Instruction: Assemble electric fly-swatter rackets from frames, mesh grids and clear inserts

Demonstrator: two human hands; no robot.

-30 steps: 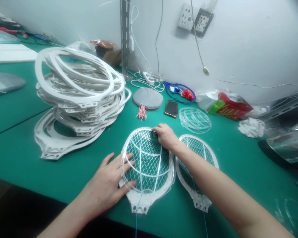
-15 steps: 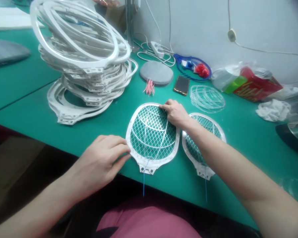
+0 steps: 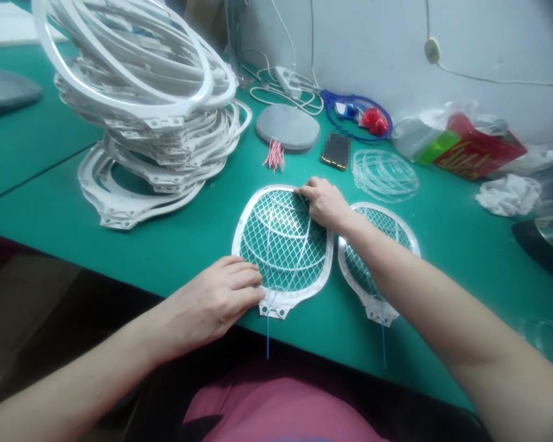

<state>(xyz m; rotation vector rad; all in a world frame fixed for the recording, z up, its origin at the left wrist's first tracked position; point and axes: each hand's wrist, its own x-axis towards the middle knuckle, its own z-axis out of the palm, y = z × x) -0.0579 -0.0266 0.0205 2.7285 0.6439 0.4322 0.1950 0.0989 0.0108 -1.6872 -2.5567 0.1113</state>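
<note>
A white mosquito-swatter head (image 3: pixel 283 245) with a metal mesh and curved white ribs lies flat on the green table near its front edge. My left hand (image 3: pixel 221 294) grips its lower left rim, fingers bent together over the frame and the edge of the mesh. At the upper right rim my right hand (image 3: pixel 325 202) has its fingers closed on the frame. A thin blue wire (image 3: pixel 268 337) hangs from the neck over the table edge. Partly under my right forearm lies a second swatter head (image 3: pixel 405 230), also meshed, with its own blue wire (image 3: pixel 384 347).
A leaning stack of white swatter frames (image 3: pixel 166 147) stands at the left. Behind the work are a grey oval pad (image 3: pixel 288 127), pink wires (image 3: pixel 274 155), a phone (image 3: pixel 335 151) and clear ribbed pieces (image 3: pixel 384 175). A red bag (image 3: pixel 483 147) and white cloth (image 3: pixel 508 195) lie right.
My left hand has moved right, from the outer left edge of the swatter head onto its lower left rim and mesh. My right hand stays at the upper right rim. The view has shifted slightly.
</note>
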